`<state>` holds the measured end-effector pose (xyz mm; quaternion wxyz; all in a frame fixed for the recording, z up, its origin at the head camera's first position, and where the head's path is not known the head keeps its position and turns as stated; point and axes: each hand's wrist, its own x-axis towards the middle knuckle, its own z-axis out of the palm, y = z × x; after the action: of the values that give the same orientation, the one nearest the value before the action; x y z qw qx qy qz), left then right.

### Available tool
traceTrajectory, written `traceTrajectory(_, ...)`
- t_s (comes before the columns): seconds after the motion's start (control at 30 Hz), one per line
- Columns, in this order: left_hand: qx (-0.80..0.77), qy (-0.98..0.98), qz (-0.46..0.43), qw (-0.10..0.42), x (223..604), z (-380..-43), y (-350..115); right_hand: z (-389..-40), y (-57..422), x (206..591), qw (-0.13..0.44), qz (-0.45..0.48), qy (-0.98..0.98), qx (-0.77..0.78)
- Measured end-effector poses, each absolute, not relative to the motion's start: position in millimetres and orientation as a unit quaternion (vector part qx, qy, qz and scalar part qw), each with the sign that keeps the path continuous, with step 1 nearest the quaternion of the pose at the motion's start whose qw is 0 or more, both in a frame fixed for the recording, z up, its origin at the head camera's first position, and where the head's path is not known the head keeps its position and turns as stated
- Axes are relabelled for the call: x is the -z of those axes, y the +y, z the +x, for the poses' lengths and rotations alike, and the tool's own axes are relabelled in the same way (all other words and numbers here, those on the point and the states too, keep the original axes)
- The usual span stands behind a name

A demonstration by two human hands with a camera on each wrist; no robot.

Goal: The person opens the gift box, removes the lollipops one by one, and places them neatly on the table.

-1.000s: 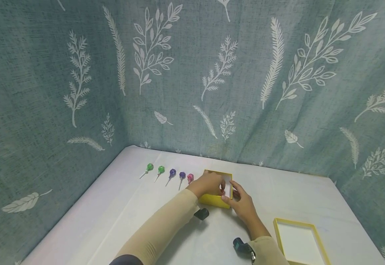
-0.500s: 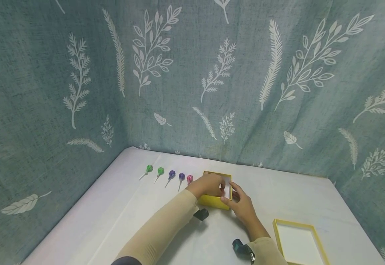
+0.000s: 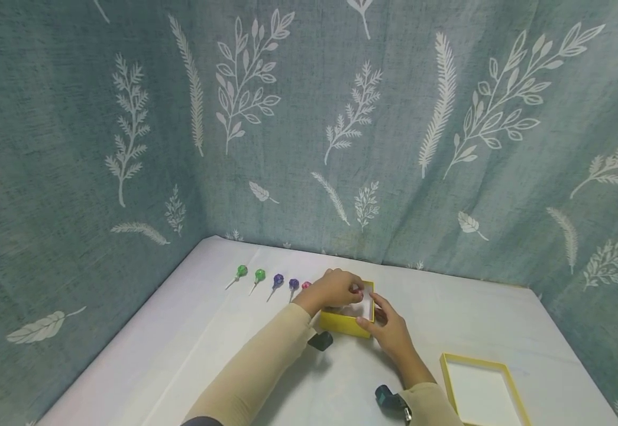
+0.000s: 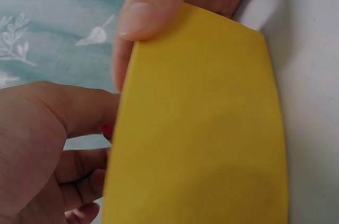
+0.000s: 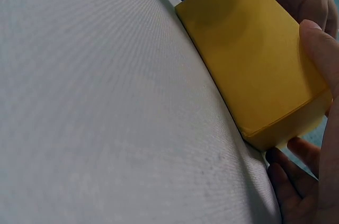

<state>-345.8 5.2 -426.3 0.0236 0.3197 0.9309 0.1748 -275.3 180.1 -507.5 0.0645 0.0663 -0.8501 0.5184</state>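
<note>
An open yellow box (image 3: 345,324) with a white inside stands on the table. Over its opening, my left hand (image 3: 336,287) pinches a small red lollipop (image 3: 359,291); most of the lollipop is hidden by the fingers. In the left wrist view only a bit of red (image 4: 107,131) shows between the left fingers and the box edge. My right hand (image 3: 391,331) grips the box at its right end, thumb on the near wall and fingers round the far corner. The right thumb (image 5: 320,49) lies against the yellow wall in the right wrist view.
Left of the box lies a row of lollipops: two green (image 3: 242,270), two purple (image 3: 278,279) and a pink one (image 3: 306,285) partly behind the left wrist. A shallow yellow-rimmed lid (image 3: 484,390) lies at the front right. Patterned curtains (image 3: 309,130) border the table.
My left hand has risen from inside the box to above its opening, with the red lollipop between its fingers. My right hand keeps its hold on the box.
</note>
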Motion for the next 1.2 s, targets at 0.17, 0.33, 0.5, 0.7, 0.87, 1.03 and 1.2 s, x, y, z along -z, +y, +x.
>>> traceTrajectory(0.17, -0.196, 0.927, 0.318, 0.006, 422, -346, -2, -274, 180, 508, 0.062, 0.065, -0.85, -0.52)
traceTrajectory(0.33, -0.235, 0.923, 0.306, 0.0, 419, -346, -8, -274, 180, 508, 0.059, 0.065, -0.851, -0.518)
traceTrajectory(0.5, -0.266, 0.916, 0.3, -0.005, 413, -342, -15, -273, 180, 507, 0.062, 0.067, -0.853, -0.514)
traceTrajectory(0.7, -0.274, 0.916, 0.293, -0.012, 402, -333, -24, -275, 179, 509, 0.065, 0.063, -0.852, -0.516)
traceTrajectory(0.87, -0.268, 0.922, 0.278, -0.013, 398, -329, -33, -276, 180, 509, 0.057, 0.057, -0.853, -0.516)
traceTrajectory(1.03, -0.254, 0.93, 0.266, -0.015, 399, -325, -47, -276, 180, 510, 0.052, 0.052, -0.856, -0.512)
traceTrajectory(1.2, -0.245, 0.934, 0.258, -0.021, 401, -320, -61, -277, 179, 511, 0.047, 0.045, -0.855, -0.515)
